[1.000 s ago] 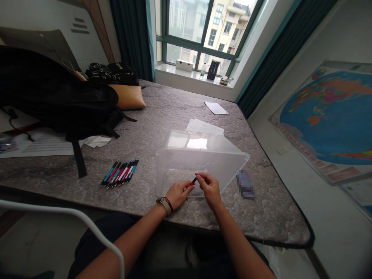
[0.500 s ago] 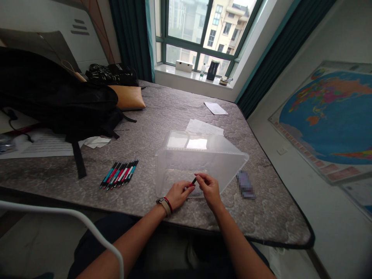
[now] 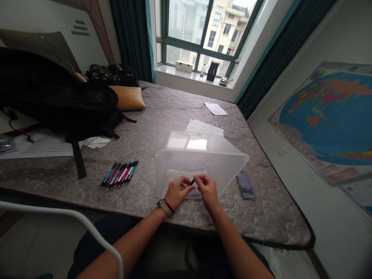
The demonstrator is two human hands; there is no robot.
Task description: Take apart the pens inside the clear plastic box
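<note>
Between my two hands is a small pen [image 3: 192,181], of which only a short dark piece shows; the fingers hide the rest. My left hand [image 3: 178,190] is closed round its lower end, with a watch and a red band at the wrist. At the other end, the fingertips of my right hand [image 3: 207,188] pinch it. Both hands are in front of the open side of a clear plastic box [image 3: 200,155] that lies tipped on the quilted grey surface. To the left, a row of pens [image 3: 119,174] in teal, red, white and black lies side by side.
A blurred-out flat object [image 3: 245,185] lies right of the box, and paper sheets [image 3: 205,127] lie behind it. On the left are a black backpack [image 3: 58,93] and a tan pouch [image 3: 129,97]. A white curved tube [image 3: 72,214] crosses the lower left.
My left hand has shifted slightly up, its fingers further round the pen. The red part that showed earlier is now hidden. The box and the row of pens are unchanged.
</note>
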